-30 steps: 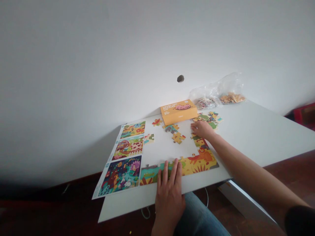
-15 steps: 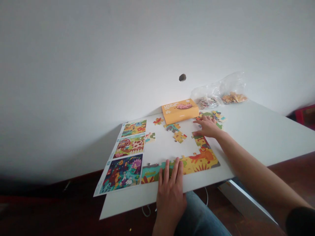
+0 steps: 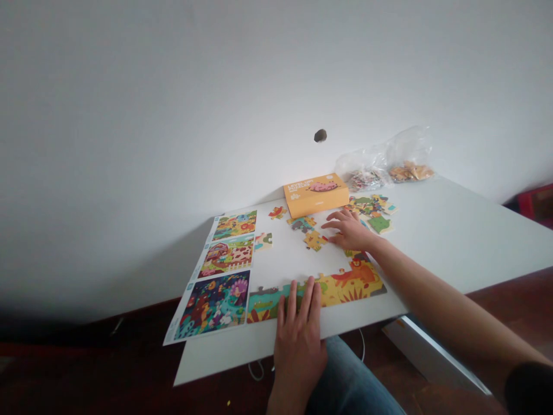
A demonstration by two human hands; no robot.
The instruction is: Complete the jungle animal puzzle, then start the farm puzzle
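Note:
My left hand [image 3: 299,337] lies flat with its fingers spread over the joined bottom row of jigsaw pieces [image 3: 345,289], near the table's front edge. Over the upper end of the joined right side hovers my right hand [image 3: 351,231], fingers apart and nothing visibly held. Its thumb tip is at the right edge of a loose yellow puzzle piece [image 3: 313,241]; whether they touch I cannot tell. Just behind that piece lies a teal and grey puzzle piece [image 3: 301,223]. A red and yellow piece [image 3: 277,212] and a pale piece [image 3: 264,241] lie farther left.
A picture sheet [image 3: 199,275] with three scenes lies on the left of the white table [image 3: 458,230]. An orange puzzle box [image 3: 315,203] stands at the back, with several loose pieces [image 3: 379,223] beside it. Clear bags of pieces [image 3: 410,172] rest against the wall.
My right hand has moved left, from the loose pieces near the box toward the yellow piece, uncovering a green piece. The yellow piece has shifted slightly left. My left hand has stayed put.

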